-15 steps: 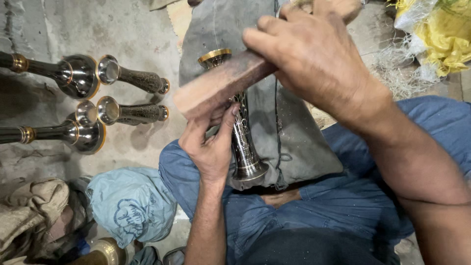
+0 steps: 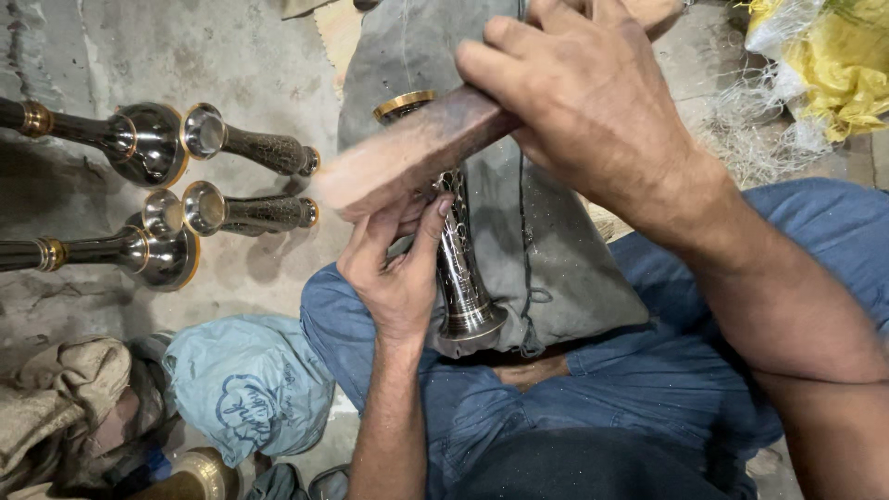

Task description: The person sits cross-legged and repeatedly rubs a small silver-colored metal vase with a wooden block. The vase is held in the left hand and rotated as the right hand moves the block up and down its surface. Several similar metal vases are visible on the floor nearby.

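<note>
My right hand [image 2: 593,111] grips a reddish wooden block [image 2: 407,157], blurred at its left end, held over a dark engraved metal tube. That metal tube [image 2: 460,278] has a brass rim at its far end and a flared silver foot near me. It rests on a grey cloth pad [image 2: 556,250] on my lap. My left hand [image 2: 394,268] holds the tube from the left, fingers against its side under the block.
On the concrete floor at left lie two long horn-shaped metal pieces [image 2: 139,143] [image 2: 153,248] and two short patterned tubes [image 2: 250,148] [image 2: 245,213]. A pale blue bag [image 2: 250,384] and crumpled cloth [image 2: 65,398] sit at lower left. Yellow plastic [image 2: 833,65] lies at upper right.
The wooden block has shifted slightly along the tube with my right hand. My left hand's fingers have adjusted a little on the tube.
</note>
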The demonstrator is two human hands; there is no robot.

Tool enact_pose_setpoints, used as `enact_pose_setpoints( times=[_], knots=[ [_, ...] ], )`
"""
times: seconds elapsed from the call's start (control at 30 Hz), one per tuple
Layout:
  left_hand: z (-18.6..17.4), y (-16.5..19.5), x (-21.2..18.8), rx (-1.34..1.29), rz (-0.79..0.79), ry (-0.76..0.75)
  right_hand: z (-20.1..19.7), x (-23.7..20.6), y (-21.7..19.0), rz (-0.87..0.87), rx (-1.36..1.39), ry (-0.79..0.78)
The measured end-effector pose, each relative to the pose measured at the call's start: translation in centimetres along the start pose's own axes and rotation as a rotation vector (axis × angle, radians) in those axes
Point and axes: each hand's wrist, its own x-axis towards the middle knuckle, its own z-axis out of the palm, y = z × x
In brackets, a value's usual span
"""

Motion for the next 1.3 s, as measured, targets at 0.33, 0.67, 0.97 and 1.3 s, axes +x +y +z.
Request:
enact_pose_setpoints(
  times=[0.33,0.67,0.97,1.3],
  knots=[
    [-0.5,-0.1,-0.3,-0.026,-0.038,-0.053,1.1,-0.6,0.6,0.112,0.359,-0.076],
    [-0.7,-0.1,0.3,-0.065,-0.049,-0.093,1.0,-0.8,0.7,0.014,0.201,-0.050],
    [-0.8,-0.5,0.1,-0.111,-0.053,-0.115,0.2,0.2,-0.2,0.254,0.445,-0.159],
    [-1.1,-0.4,0.3,0.034,-0.012,-0.103,0.8,-0.2,0.3,-0.110,0.110,0.007]
  ],
)
